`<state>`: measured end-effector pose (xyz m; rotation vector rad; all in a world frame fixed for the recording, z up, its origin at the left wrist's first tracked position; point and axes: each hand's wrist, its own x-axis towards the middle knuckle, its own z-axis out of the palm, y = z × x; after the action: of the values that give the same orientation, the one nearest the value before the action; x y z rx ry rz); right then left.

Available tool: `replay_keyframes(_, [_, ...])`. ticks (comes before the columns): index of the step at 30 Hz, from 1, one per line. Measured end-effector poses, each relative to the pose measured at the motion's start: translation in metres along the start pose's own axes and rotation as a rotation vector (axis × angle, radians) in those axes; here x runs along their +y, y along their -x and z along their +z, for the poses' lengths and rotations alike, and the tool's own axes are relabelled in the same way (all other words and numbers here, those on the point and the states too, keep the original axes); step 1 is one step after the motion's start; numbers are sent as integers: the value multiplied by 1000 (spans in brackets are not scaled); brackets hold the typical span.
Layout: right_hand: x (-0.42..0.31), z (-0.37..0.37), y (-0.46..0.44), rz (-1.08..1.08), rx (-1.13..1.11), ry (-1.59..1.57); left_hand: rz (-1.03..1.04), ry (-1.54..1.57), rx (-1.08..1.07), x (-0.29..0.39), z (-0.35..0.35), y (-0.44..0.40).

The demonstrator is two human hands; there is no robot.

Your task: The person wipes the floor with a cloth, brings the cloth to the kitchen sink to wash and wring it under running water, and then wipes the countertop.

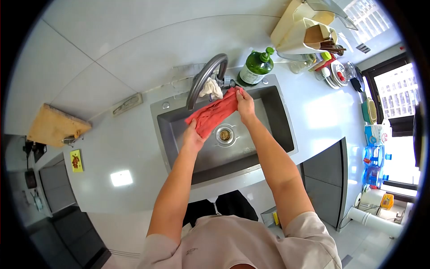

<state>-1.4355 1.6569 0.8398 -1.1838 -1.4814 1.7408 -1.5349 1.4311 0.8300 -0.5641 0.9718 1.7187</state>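
A red cloth [214,113] is stretched between my two hands above the back part of the grey sink [210,172]. My left hand [193,136] grips its lower left end, and my right hand [245,105] holds its upper right end beside the faucet base. The curved grey faucet [205,78] arches over the cloth's left part. A whitish cloth [212,89] hangs behind the faucet neck. Below the red cloth, the round drain [225,135] shows in the sink bottom. No running water can be made out.
A green pump bottle [255,68] stands behind the sink's right corner. Farther right are a utensil holder [309,38], jars and stacked dishes [335,74]. On the left lie a wooden board [58,125] and a small yellow tray [76,167]. The counter's front edge borders my body.
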Motion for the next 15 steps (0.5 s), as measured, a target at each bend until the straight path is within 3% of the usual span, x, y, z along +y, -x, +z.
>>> replay_keyframes(5, [3,-5,-4,18,1,-36,20,23,10,-9,-2,-18])
replay_keyframes(8, [20,3,13,253,20,-4,31,79,18,-8,-23,-28])
replay_keyframes(9, [39,11,24,197,-14,1,49,103,33,-5,-33,-30])
replay_keyframes(13, [62,61,83,501,-226,-569,86,164,180,-15,-97,-58])
replay_keyframes(15, [56,86,104,586,-294,-777,-11,96,132,-8,-90,-34])
